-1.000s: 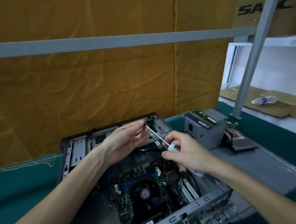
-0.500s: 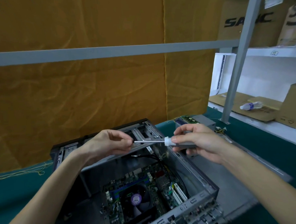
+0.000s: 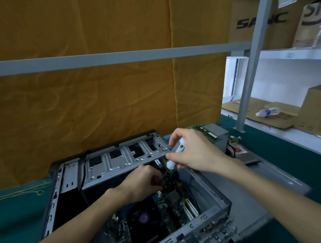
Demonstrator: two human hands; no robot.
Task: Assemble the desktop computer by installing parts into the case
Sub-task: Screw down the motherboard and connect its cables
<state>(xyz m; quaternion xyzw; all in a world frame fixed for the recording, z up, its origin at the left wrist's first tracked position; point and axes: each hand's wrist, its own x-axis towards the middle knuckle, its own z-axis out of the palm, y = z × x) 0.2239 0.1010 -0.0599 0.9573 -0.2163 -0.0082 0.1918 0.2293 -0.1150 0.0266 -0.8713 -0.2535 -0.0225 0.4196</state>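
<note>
The open grey computer case lies on the green table, its motherboard and round black CPU fan showing inside. A silver drive cage spans the case's far end. My right hand grips a white-handled screwdriver, which points down into the case beside the cage's right end. My left hand reaches down under the cage, fingers curled among black cables; whether they hold anything is hidden.
A grey power supply with a green circuit board on top stands right of the case, loose wires beside it. A grey post rises behind. Shelves at right hold cardboard boxes and a plastic bottle.
My left hand let go of the screwdriver tip and dropped into the case under the drive cage. My right hand turned the screwdriver from level to pointing downward.
</note>
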